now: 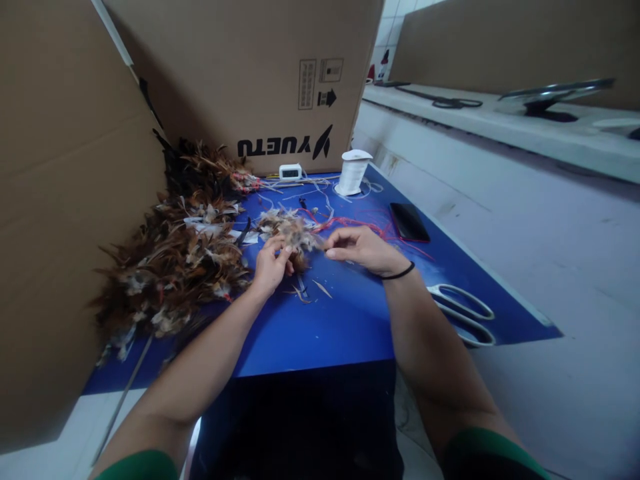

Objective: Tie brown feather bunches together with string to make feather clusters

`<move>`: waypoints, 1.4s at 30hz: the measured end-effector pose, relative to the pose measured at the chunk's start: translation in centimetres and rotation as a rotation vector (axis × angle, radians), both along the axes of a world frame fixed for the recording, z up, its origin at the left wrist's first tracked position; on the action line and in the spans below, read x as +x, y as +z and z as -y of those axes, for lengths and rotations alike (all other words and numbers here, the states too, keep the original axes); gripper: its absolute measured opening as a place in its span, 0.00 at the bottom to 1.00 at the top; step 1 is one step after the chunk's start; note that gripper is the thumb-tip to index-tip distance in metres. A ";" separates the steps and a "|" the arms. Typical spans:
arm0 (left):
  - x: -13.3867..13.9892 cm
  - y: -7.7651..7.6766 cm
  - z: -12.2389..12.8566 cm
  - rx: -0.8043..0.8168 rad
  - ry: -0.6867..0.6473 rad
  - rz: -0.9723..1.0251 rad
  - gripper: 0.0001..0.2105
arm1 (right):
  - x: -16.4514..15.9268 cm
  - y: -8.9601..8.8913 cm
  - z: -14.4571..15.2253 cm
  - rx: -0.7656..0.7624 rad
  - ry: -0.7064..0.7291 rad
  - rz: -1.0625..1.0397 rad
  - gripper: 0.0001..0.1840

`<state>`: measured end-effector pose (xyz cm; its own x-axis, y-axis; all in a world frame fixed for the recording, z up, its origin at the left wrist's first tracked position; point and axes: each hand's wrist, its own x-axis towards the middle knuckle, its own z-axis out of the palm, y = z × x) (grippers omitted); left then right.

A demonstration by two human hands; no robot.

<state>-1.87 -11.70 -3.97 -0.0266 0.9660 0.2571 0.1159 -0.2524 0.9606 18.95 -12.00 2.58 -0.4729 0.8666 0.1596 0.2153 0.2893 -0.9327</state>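
In the middle of the blue table, my left hand [273,265] is closed on a small bunch of fluffy brown and white feathers [299,235]. To its right, my right hand [361,249] is closed in a pinch beside the bunch; what its fingertips hold is too small and blurred to make out. Loose red strings [345,221] lie just behind the hands. A large heap of brown feathers [200,257] spreads to the left of my left hand. Several loose feather bits [323,289] lie in front of the bunch.
A white spool [353,175] and a small white digital display [290,173] stand at the back. On the right lie a black phone [409,222] and white-handled scissors [463,310]. Cardboard boxes [240,73] wall the back and left; a ledge [475,120] runs along the right.
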 end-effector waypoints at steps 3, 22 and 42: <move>0.0 0.4 0.1 0.034 0.035 0.055 0.12 | -0.9 -0.7 -0.2 -0.063 -0.094 -0.154 0.14; 0.5 0.8 0.9 -0.017 -0.271 0.173 0.13 | -4.7 -2.4 -0.1 -0.085 -0.203 -0.435 0.13; 0.3 0.7 1.3 0.109 -0.123 -0.462 0.12 | -2.9 -0.8 0.8 0.397 -0.107 -0.073 0.05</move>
<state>-1.62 -13.00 -3.26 0.2272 0.9215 0.3151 0.4867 -0.3877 0.7828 16.07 -12.78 1.77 -0.3584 0.7746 0.5211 0.2008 0.6091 -0.7673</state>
